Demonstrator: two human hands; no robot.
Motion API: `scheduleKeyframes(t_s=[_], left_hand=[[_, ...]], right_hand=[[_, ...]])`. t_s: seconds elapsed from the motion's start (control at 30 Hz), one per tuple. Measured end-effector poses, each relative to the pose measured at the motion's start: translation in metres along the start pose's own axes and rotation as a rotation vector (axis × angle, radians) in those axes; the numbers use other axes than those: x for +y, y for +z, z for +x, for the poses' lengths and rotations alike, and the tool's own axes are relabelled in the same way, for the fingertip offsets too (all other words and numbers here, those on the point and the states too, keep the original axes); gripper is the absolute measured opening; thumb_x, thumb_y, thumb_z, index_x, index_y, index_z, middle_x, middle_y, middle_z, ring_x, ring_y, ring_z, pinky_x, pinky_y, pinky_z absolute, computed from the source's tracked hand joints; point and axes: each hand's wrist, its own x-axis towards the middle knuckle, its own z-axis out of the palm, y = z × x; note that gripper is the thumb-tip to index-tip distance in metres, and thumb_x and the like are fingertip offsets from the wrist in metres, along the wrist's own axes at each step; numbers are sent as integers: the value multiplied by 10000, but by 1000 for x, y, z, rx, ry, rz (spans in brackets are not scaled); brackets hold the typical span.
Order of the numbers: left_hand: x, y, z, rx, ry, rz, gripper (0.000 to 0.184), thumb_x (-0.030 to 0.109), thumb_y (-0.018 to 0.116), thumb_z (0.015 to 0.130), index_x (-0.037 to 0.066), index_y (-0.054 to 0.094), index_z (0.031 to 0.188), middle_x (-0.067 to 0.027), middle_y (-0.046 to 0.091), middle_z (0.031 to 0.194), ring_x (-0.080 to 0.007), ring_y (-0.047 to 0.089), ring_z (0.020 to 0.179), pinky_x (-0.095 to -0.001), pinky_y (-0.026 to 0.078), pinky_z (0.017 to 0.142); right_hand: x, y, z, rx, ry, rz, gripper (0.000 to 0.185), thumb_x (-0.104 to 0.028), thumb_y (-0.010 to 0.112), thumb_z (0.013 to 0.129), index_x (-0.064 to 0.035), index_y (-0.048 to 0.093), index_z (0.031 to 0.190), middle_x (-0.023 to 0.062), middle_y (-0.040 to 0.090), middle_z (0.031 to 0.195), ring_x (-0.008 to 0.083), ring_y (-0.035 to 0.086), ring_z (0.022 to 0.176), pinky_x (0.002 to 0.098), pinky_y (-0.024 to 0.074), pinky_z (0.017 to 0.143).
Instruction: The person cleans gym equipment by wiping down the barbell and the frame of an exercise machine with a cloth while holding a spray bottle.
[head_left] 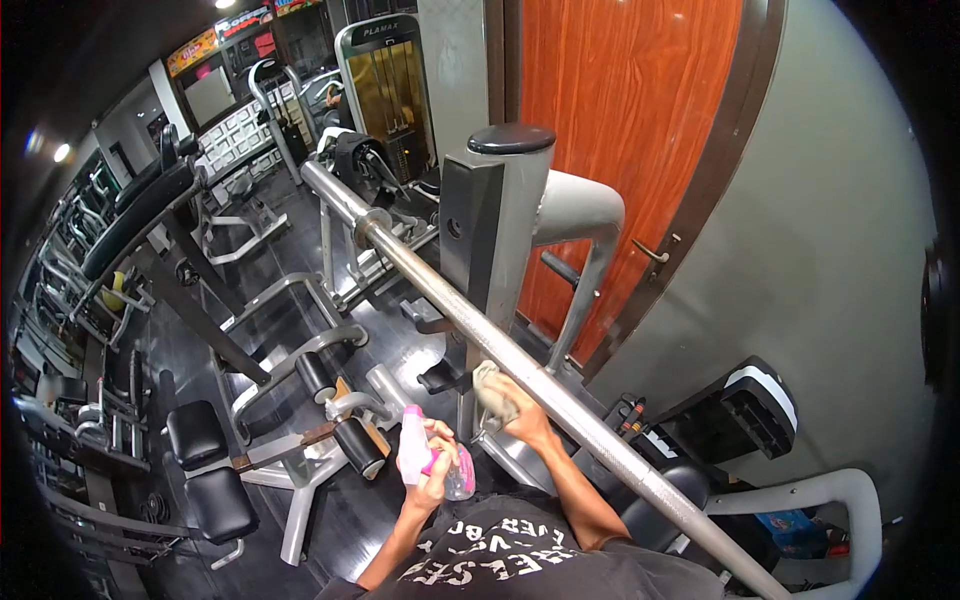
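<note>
My left hand [432,470] is wrapped round a spray bottle with a white and pink head [413,440]; its clear, pink-marked body [461,475] shows beside my fingers. In my right hand [527,418] is a bunched, pale cloth [492,392]. That hand is just beneath a long metal barbell [470,318], which runs diagonally from upper left to lower right. Whether the cloth touches the bar, I cannot tell. A collar [372,222] sits near the bar's far end.
A grey upright post [500,220] with a curved arm stands behind the bar. Beyond it are a wooden door [620,130] and a grey wall [800,250]. Black padded seats [220,505] and a bench frame [300,460] stand to the left, with more gym machines behind.
</note>
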Motion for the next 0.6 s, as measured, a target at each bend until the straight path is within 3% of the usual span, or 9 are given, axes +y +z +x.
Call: scheduleKeyframes(t_s=[0.03,0.1,0.13,0.2,0.27,0.37,0.47,0.5,0.6], left_hand=[[-3,-1,0,0,-1,0,460,53,572,854,-7,345,1249,-142,504,993,-137,558,665,-292,478,674],[-6,-2,-1,-13,13,13,469,61,582,850,-3,346,1250,-146,504,994,-138,563,670,-296,481,657],[-5,-1,-2,-7,10,15,469,61,582,850,-3,346,1250,-146,504,994,-138,563,670,-296,481,657],[-1,1,-3,15,-13,5,477,73,585,848,-1,343,1252,-150,503,995,-139,564,662,-301,480,679],[-2,-1,-7,36,-22,18,478,80,584,851,-5,340,1253,-150,502,995,-139,565,658,-306,475,697],[3,-2,-10,62,-5,44,477,92,579,856,-13,334,1253,-150,500,994,-140,565,653,-313,467,723],[4,-4,-13,96,22,61,473,111,571,868,-25,327,1250,-147,497,988,-136,561,656,-309,462,718],[4,-4,-13,99,3,59,475,115,574,869,-23,327,1251,-146,497,988,-137,559,657,-305,463,707],[1,-3,-18,80,-5,53,476,115,578,870,-22,329,1252,-144,497,991,-138,555,659,-297,465,684]], right_hand=[[11,-1,-2,68,89,161,428,-95,644,755,-38,586,1175,160,579,1194,280,530,1162,389,419,974],[4,-5,15,338,-142,67,395,-182,617,843,-11,552,1193,200,562,1192,295,534,1136,395,438,942],[-2,-6,33,532,-462,-191,399,-184,617,842,-7,549,1193,221,559,1185,318,546,1110,406,449,919],[-19,6,49,572,-455,-221,489,-128,679,780,-17,535,1233,210,561,1199,356,548,1105,437,445,914],[-13,37,56,510,-484,-262,636,-50,723,676,-68,519,1278,218,539,1241,387,525,1148,454,438,932],[11,68,28,452,-411,-375,750,37,727,549,-156,561,1254,208,535,1226,408,542,1078,475,419,946],[47,82,-13,286,-314,-291,794,25,775,474,-185,588,1216,172,444,1207,386,445,1097,461,394,948],[54,74,-25,154,-276,-306,787,12,779,473,-173,592,1215,163,458,1200,381,447,1091,444,407,946],[84,57,-52,-182,-64,-152,664,78,627,538,-123,620,1171,150,539,1207,332,492,1143,406,402,986]])
